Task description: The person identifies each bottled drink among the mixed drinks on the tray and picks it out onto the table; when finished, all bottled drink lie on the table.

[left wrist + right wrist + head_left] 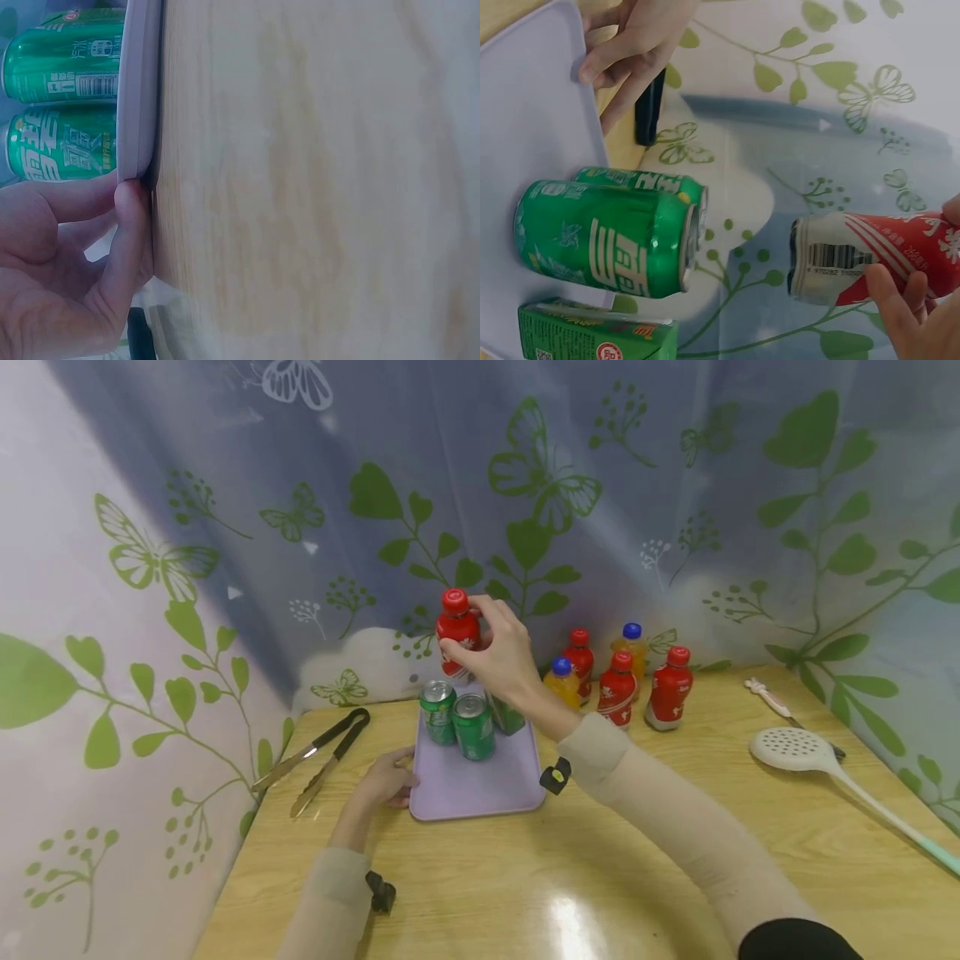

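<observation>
My right hand (504, 652) grips a small red bottle (456, 631) by its sides and holds it in the air above the far end of a lilac tray (480, 789). The bottle's pale base and barcode show in the right wrist view. On the tray stand two green cans (474, 727) and a green drink carton (592, 334), partly behind my right wrist in the head view. My left hand (386, 778) pinches the tray's left rim between thumb and fingers, seen close up in the left wrist view (67, 247).
Right of the tray stand red bottles (669, 689) and orange bottles with blue caps (632, 647). Black-handled tongs (326, 756) lie to the left. A slotted spoon (795, 749) and a pink-handled utensil (768, 697) lie far right. A patterned curtain (450, 485) hangs behind the table.
</observation>
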`<state>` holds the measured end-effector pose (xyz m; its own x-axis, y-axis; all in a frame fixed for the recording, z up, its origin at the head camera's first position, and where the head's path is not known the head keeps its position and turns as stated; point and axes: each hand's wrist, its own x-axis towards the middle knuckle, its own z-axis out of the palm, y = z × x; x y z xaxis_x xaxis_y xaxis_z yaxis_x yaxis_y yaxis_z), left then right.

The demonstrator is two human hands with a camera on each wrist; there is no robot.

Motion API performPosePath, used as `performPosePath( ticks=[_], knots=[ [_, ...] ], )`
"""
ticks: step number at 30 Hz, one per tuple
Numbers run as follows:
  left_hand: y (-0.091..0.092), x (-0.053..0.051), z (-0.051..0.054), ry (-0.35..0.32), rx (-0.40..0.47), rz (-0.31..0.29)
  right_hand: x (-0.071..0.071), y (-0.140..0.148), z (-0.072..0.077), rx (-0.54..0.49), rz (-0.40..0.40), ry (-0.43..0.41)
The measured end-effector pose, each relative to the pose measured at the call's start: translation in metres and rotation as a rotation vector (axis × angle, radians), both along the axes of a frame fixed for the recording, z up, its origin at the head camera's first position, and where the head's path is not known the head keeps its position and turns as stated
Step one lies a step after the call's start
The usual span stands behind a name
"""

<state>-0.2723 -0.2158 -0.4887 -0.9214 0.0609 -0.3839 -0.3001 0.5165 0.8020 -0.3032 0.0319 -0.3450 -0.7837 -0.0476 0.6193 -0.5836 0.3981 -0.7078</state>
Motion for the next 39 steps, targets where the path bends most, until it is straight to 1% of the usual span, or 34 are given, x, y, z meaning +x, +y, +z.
performPosePath(
  ticks=[4, 9, 13, 17, 22, 28, 34, 39],
  knots=[
    [0.000, 0.001, 0.002, 0.005, 0.005, -0.006, 0.010, 0.007, 0.006, -0.010, 0.030, -0.026],
    [0.000, 0.002, 0.003, 0.009, 0.003, -0.010, 0.021, 0.019, 0.010, -0.010, 0.042, -0.035],
    [0.000, 0.003, 0.002, 0.004, 0.003, -0.004, 0.030, 0.031, 0.012, -0.016, 0.056, -0.044],
    [0.000, 0.002, 0.000, 0.005, 0.004, -0.004, 0.039, 0.049, 0.013, -0.023, 0.057, -0.073],
    [-0.002, -0.001, -0.002, 0.002, 0.006, -0.003, 0.049, 0.076, 0.011, -0.022, 0.006, -0.112],
    [-0.003, -0.001, 0.001, -0.012, 0.015, -0.023, 0.055, 0.110, 0.004, -0.022, -0.039, -0.166],
    [-0.002, -0.003, -0.001, -0.005, -0.005, -0.010, 0.062, 0.140, -0.002, 0.070, -0.098, -0.229],
    [-0.001, -0.003, -0.003, 0.000, -0.003, -0.010, 0.066, 0.160, -0.012, 0.130, -0.130, -0.309]
  ],
)
